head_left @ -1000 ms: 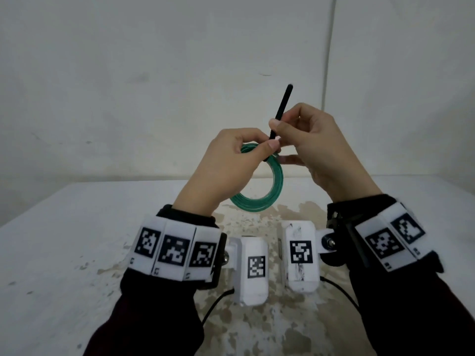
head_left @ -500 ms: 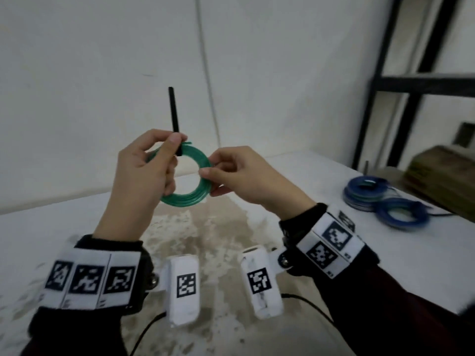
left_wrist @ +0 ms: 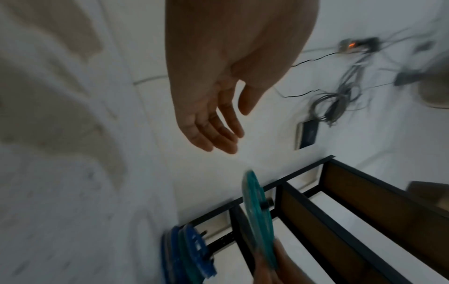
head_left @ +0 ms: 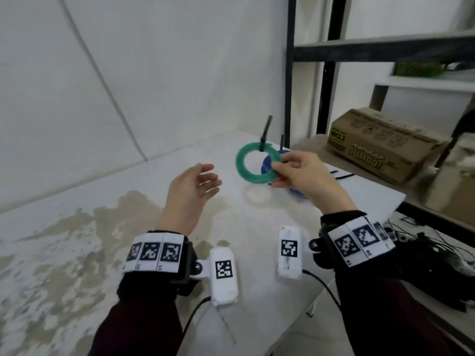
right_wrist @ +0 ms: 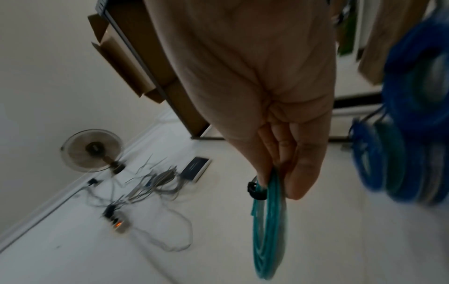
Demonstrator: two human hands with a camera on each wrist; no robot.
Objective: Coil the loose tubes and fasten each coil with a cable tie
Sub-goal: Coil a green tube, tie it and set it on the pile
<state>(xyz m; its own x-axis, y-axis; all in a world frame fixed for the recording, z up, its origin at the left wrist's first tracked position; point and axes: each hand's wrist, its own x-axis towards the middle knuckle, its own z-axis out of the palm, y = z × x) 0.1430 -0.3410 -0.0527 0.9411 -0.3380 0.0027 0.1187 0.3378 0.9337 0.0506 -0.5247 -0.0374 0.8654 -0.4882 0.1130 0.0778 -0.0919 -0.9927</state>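
**Ana:** Tubes first: where is the one in work?

**Ben:** Going from the left, the left hand (head_left: 191,187) hangs over the worktop (head_left: 77,201) with its grip spread, holding nothing. Right of it, the green coil (head_left: 253,163) is up in the air, above the worktop's far right corner, pinched at its right side in the grip of the right hand (head_left: 305,177). A black cable tie (head_left: 264,133) sits round the top of the coil, its tail sticking up.

**Ana:** So the step is putting it down?

**Ben:** It looks so. The blue coils (right_wrist: 379,157) lie just behind it. Setting the green one flat beside or on that heap, tail clear of the others, should keep the ties from snagging.

**Ana:** Counts?

**Ben:** One green coil in hand, one tie on it. In the heap, at least two blue coils and what seems a greenish one; blur hides the exact number. A clear coil (head_left: 257,195) seems to lie on the worktop below.
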